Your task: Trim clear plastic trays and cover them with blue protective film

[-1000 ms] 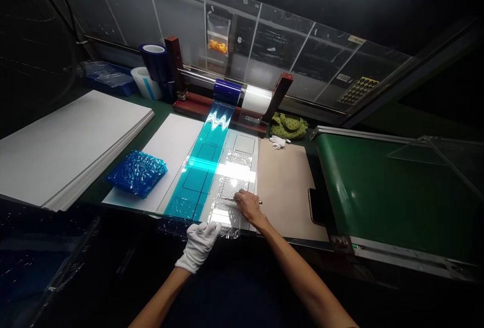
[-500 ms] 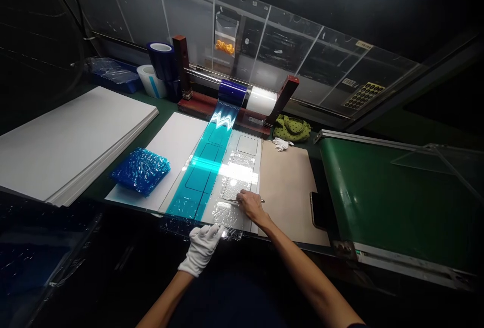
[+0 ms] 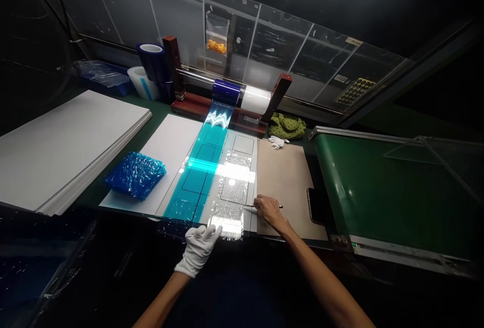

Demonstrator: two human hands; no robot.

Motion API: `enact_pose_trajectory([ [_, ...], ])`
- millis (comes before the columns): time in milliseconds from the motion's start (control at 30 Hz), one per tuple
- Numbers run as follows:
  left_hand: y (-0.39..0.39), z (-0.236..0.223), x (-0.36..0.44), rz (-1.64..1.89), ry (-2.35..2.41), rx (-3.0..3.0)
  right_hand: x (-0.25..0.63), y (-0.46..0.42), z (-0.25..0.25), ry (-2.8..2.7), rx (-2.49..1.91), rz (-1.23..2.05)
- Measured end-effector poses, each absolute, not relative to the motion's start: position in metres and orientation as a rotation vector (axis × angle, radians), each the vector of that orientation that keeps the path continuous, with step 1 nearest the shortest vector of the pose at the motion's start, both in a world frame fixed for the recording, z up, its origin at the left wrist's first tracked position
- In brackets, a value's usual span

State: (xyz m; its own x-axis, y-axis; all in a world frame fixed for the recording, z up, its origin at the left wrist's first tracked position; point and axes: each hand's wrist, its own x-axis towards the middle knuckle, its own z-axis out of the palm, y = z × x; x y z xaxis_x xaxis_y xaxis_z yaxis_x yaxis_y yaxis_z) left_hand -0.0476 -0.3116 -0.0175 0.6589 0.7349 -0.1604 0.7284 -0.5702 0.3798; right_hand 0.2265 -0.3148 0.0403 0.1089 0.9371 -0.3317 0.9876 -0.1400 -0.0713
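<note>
My left hand (image 3: 199, 248), in a white glove, pinches the front end of a clear bubbly film strip (image 3: 228, 212) at the table's front edge. My bare right hand (image 3: 269, 210) is closed around a slim pen-shaped tool (image 3: 280, 206), its thin tip pointing left at the strip's right side. Whether the tip touches the film I cannot tell. The clear strip lies over a white board with black rounded outlines. Beside it on the left, a blue film strip (image 3: 199, 176) runs down from the blue film roll (image 3: 226, 91) on a red-brown stand.
A crumpled blue film pile (image 3: 135, 175) lies at left, near a stack of white sheets (image 3: 71, 141). The white film roll (image 3: 256, 99) shares the stand (image 3: 280, 97). Rightward are brown cardboard (image 3: 282, 181), a phone (image 3: 316, 206), a green pouch (image 3: 287, 127) and a green conveyor belt (image 3: 381, 197).
My right hand has moved rightward with the tool, from over the clear film to its right edge. My left hand stays at the film's front end. The view has shifted slightly.
</note>
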Motion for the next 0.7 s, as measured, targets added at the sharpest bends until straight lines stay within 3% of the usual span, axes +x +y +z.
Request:
enact_pose_trajectory([
  [367, -0.275, 0.048, -0.061, 0.080, 1.169, 2.543, 0.230, -0.342, 0.044, 1.852, 2.505, -0.493],
  [567, -0.171, 0.113, -0.076, 0.124, 1.134, 2.611, 0.221, -0.377, 0.035, 1.815, 2.803, -0.717],
  [700, -0.102, 0.126, -0.078, -0.009, 1.072, 2.618, 0.215, -0.400, 0.028, 1.755, 3.009, -1.004],
])
